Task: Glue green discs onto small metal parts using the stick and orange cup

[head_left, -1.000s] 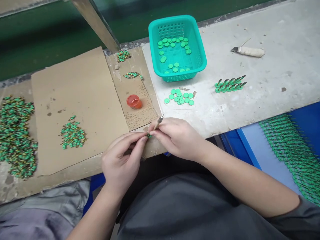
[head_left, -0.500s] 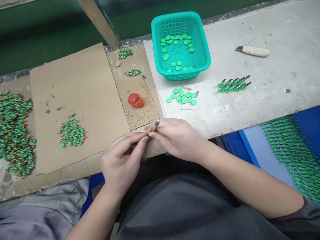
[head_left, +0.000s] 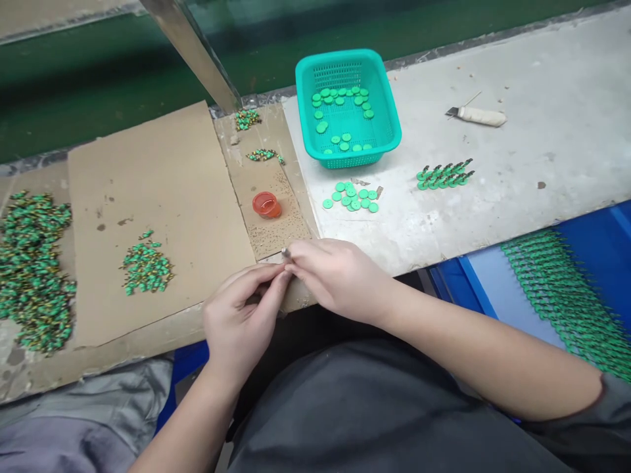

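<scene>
My left hand is closed, thumb and forefinger pinching something too small and hidden to make out. Meeting it at the fingertips, my right hand is closed around a thin pen-like tool; only its dark tip end shows. Just beyond both hands stands a small red-orange cup on cardboard sprinkled with tiny specks. Loose green button-like discs lie past my right hand. To the left is a small heap of green, gold and dark pieces.
A teal basket holds more discs. Green discs with dark upright pieces stand in rows near a wrapped-handle cutter. A large heap of small pieces lies far left. Rows of green pieces fill a low tray at right.
The pen-like tool has tipped so that less of it shows above my right hand. Both hands stay together at the fingertips. The view has shifted slightly.
</scene>
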{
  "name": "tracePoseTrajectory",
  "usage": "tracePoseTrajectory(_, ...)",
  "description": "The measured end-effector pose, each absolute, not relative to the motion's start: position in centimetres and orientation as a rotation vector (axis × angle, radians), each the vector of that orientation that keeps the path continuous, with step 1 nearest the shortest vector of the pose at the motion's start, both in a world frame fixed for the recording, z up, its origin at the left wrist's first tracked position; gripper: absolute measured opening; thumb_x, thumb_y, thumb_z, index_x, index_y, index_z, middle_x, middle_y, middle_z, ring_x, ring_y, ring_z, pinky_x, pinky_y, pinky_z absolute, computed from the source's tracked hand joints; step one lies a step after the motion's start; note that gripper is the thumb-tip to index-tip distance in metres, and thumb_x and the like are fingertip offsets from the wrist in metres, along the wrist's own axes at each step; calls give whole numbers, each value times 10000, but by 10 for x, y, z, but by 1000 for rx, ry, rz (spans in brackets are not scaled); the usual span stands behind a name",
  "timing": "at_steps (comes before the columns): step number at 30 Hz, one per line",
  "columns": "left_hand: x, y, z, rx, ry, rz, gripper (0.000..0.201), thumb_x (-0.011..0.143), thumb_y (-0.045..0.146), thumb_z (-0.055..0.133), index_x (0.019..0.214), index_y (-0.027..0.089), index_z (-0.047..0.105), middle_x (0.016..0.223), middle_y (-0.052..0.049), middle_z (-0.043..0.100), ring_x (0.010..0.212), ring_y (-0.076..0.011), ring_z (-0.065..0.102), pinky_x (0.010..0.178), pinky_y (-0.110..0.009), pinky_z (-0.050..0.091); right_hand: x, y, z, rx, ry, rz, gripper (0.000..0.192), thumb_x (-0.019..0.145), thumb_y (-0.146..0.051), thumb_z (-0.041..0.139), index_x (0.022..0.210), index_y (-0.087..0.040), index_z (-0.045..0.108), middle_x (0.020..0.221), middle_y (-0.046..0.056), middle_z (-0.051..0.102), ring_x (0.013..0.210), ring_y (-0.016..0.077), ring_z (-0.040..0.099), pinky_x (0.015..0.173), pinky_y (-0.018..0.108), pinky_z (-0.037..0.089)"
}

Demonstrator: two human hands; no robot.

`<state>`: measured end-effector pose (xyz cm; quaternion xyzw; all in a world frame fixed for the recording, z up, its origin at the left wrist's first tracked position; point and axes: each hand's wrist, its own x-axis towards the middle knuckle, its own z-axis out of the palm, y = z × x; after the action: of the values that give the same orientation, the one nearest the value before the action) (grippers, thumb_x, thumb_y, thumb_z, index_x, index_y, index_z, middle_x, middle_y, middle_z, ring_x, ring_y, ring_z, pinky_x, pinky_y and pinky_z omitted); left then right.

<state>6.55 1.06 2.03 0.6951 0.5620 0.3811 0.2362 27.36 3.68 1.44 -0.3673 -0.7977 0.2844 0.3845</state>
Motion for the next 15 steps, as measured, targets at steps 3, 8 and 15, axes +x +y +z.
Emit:
tracePoseTrajectory(3,66,11,21,1844,1550,1043,111,1012,375,823,1033,304,907,1084,-18,890,959,-190,836,820,-282,671,280,31,11,-947,-1786,807,148,1194,-252,547,1118,-222,670,1101,56,801,1053,195,793,988,343,644)
tracePoseTrajectory(8,60,14,33,1562,1485,1018,173,938,423,861,952,254,898,1019,-61,883,866,-194,824,762,-276,677,293,16,9,-1029,-1298,1056,163,1154,-384,663,1107,-229,673,1059,48,812,968,185,848,913,338,725)
tracePoseTrajectory(15,43,17,77,1182,1269,979,296,767,473,972,807,217,830,691,-53,758,558,-155,670,482,-238,534,294,10,7,-1057,-1336,1158,198,1138,-425,693,1076,-237,693,999,55,829,936,220,872,897,376,746)
